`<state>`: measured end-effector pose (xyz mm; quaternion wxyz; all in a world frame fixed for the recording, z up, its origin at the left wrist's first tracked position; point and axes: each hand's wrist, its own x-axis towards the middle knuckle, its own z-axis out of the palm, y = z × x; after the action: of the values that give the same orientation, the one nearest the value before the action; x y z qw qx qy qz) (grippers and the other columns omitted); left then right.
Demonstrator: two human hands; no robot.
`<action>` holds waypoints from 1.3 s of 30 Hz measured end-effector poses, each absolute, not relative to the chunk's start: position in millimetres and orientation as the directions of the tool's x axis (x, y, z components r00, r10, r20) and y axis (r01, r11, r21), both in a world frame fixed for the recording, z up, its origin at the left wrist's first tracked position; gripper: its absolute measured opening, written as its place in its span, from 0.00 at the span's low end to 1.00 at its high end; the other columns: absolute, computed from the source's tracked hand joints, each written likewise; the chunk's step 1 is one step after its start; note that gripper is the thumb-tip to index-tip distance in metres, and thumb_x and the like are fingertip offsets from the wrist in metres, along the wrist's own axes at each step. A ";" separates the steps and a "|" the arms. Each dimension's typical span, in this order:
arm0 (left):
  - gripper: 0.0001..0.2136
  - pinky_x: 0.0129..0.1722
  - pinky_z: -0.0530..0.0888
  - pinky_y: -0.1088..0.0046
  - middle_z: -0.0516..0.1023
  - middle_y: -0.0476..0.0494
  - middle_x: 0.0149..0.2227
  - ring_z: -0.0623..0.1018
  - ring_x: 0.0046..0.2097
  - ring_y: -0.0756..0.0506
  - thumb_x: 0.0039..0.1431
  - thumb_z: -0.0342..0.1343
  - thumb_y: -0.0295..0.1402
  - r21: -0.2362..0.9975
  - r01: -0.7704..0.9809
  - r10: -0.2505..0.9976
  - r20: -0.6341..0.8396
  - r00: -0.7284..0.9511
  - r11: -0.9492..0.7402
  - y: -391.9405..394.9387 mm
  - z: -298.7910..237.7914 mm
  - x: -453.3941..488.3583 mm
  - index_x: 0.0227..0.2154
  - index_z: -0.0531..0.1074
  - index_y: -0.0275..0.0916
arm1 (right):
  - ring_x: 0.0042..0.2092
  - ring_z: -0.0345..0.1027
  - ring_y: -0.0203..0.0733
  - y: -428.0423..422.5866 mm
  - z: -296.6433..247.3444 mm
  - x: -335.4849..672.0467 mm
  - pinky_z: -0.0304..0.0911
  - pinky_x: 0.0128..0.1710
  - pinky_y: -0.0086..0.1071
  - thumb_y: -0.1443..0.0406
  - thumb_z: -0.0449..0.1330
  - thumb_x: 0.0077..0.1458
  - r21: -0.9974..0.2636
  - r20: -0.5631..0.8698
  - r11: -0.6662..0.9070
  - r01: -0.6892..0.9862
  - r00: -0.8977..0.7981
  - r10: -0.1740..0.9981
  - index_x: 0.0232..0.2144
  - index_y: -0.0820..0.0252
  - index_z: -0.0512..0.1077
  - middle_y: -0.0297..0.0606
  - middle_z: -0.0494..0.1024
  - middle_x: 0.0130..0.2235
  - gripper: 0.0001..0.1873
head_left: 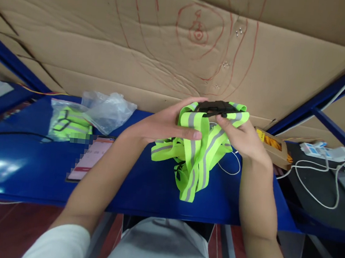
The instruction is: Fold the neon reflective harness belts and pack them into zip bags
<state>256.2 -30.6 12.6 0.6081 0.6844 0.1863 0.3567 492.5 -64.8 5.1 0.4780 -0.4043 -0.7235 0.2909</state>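
Observation:
Both hands hold a bundle of neon yellow reflective straps (192,155) with grey stripes, raised over the blue table. My left hand (173,123) is closed around the left part, its thumb lying across the webbing. At the top of the bundle is a black plastic buckle (216,107). My right hand (240,132) grips the strap at the buckle's right end, thumb on the near side; its other fingers are mostly hidden behind. Loops of strap hang below the hands, with small black fittings among them.
On the blue table (150,192) at left lie a bagged yellow strap bundle (71,124), an empty clear plastic bag (113,108) and a tablet-like screen (90,159). To the right are a cardboard box (272,147) with orange contents, white cables (310,164) and a power strip (327,151). Cardboard (155,61) stands behind.

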 end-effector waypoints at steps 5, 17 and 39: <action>0.29 0.54 0.77 0.61 0.84 0.40 0.48 0.82 0.51 0.38 0.46 0.77 0.40 0.960 -0.267 0.745 0.242 0.622 -0.089 -37.5 8.8 271.4 0.52 0.78 0.39 | 0.58 0.75 0.50 -63.8 8.1 481.4 0.64 0.67 0.49 0.57 0.61 0.66 -0.651 0.605 0.624 0.432 -0.202 0.770 0.48 0.51 0.80 0.37 0.84 0.46 0.13; 0.17 0.32 0.75 0.71 0.78 0.49 0.29 0.77 0.29 0.49 0.51 0.73 0.36 0.961 -0.270 0.788 0.216 0.576 -0.067 -41.1 9.9 273.9 0.42 0.79 0.38 | 0.63 0.72 0.53 -77.4 25.3 500.0 0.65 0.68 0.51 0.55 0.74 0.53 -0.869 0.356 0.424 0.254 -0.273 0.894 0.59 0.47 0.76 0.34 0.79 0.61 0.31; 0.25 0.64 0.69 0.61 0.82 0.43 0.53 0.77 0.59 0.39 0.48 0.74 0.35 0.900 -0.079 0.790 0.415 0.451 -0.428 -25.8 -20.3 287.8 0.50 0.77 0.41 | 0.61 0.73 0.48 -44.0 -34.1 451.7 0.67 0.65 0.44 0.45 0.70 0.49 -0.960 0.273 0.278 0.021 -0.118 0.955 0.53 0.48 0.77 0.37 0.83 0.53 0.31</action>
<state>287.8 -25.8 -20.3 0.4723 0.7088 0.2507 0.4601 451.7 -44.0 -34.1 0.5261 -0.4053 -0.6017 0.4437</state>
